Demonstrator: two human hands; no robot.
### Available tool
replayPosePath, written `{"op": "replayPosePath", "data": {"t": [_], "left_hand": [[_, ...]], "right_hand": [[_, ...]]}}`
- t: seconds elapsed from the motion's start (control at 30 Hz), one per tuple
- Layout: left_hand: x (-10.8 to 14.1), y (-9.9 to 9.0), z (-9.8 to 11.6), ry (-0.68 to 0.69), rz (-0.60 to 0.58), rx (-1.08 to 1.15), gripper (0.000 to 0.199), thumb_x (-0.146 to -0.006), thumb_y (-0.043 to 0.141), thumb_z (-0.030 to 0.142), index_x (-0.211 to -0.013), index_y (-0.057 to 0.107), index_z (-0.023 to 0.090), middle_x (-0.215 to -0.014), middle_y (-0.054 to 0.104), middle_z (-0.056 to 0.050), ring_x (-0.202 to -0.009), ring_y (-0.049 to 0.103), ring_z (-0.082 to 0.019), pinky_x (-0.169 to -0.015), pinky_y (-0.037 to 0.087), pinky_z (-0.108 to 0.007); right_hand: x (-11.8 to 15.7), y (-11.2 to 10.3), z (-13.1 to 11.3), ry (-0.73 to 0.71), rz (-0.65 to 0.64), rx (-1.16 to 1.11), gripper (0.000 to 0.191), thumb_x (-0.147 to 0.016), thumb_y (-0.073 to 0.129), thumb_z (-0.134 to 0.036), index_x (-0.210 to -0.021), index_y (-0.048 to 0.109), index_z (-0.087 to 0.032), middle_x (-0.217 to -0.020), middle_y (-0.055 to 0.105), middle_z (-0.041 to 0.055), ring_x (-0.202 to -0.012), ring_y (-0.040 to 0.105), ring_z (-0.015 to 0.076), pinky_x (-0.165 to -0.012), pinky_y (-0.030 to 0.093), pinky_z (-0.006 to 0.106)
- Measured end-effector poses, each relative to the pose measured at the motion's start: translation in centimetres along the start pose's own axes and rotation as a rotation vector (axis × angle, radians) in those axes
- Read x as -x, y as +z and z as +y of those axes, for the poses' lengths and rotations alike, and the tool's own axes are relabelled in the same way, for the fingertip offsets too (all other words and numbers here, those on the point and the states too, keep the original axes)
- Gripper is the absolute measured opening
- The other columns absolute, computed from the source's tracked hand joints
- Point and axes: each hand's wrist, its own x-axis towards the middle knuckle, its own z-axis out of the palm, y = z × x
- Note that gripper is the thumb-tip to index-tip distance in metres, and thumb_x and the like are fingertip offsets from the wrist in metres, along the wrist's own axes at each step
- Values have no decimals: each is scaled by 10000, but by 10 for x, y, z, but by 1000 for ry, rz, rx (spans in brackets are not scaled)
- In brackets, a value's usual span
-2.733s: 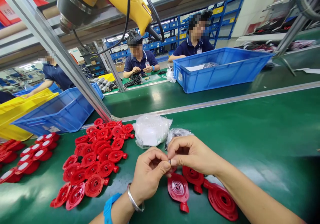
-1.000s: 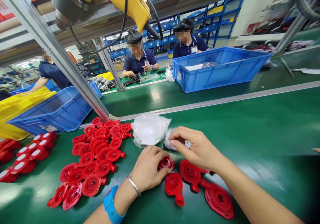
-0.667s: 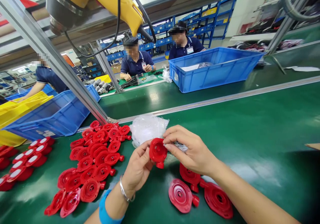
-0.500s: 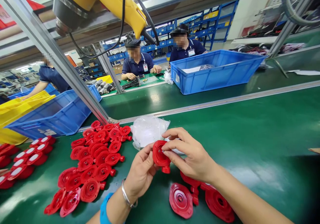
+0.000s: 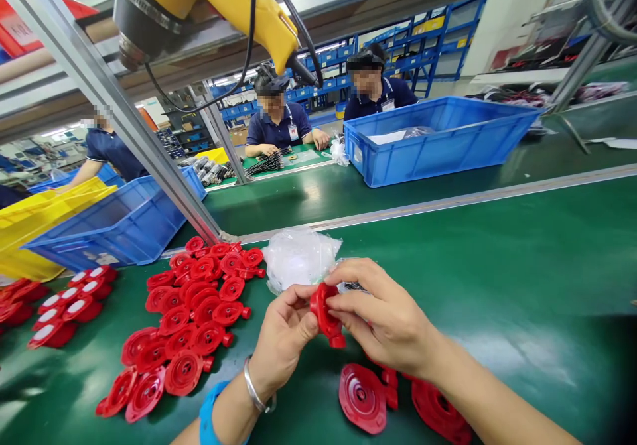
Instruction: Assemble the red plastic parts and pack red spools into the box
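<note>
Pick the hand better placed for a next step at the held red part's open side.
Right, probably: the right hand has its fingertips at the open side, while the left hand supports the red part from the opposite side.

From here I read the held red part [image 5: 321, 307] and the loose red parts [image 5: 182, 372] as smooth, semi-gloss plastic; tabletop [image 5: 472, 266] is a slick green surface throwing glare. Bag [image 5: 298, 259] looks like crinkled translucent film, blue bin [image 5: 442, 156] smooth plastic, bracelet [image 5: 252, 388] polished metal, frame post [image 5: 124, 117] satin bare metal.
</note>
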Motion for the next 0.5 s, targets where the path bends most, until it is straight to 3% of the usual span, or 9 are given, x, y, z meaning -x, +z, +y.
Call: {"op": "replayPosePath", "data": {"t": [0.1, 0.23, 0.37, 0.5], "left_hand": [[1, 3, 3, -29, 8, 16, 331, -751, 795, 363, -983, 683, 154, -847, 652, -36, -751, 597, -97, -693, 511, -180], [4, 12, 7, -123, 54, 120, 343, -725, 812, 374, -959, 683, 159, -834, 645, -25, -688, 601, -86, -640, 522, -176], [6, 13, 7, -162, 70, 135, 331, -718, 819, 366, -923, 673, 153, -819, 647, -20, -652, 594, -73, -614, 522, -167], [5, 11, 3, -162, 31, 146, 343, -728, 809, 384, -925, 663, 145, -825, 661, -25, -636, 588, -69, -596, 509, -166]], "right_hand": [[0, -4, 3, 89, -15, -99, 140, -846, 603, -89, -904, 683, -188, -1034, 635, 94, -979, 598, 196, -833, 527, 373], [-1, -13, 10, 436, -95, -400, 65, -834, 688, -232, -893, 712, -218, -1124, 635, 75, -998, 620, 182, -856, 526, 331], [-1, -10, 11, 718, -132, -749, 257, -816, 709, -368, -971, 630, -179, -1003, 654, 67, -886, 621, 167, -761, 535, 298], [-1, -3, 10, 828, -225, -877, 335, -766, 747, -401, -956, 607, -164, -906, 626, 37, -793, 585, 145, -709, 517, 279]]}}
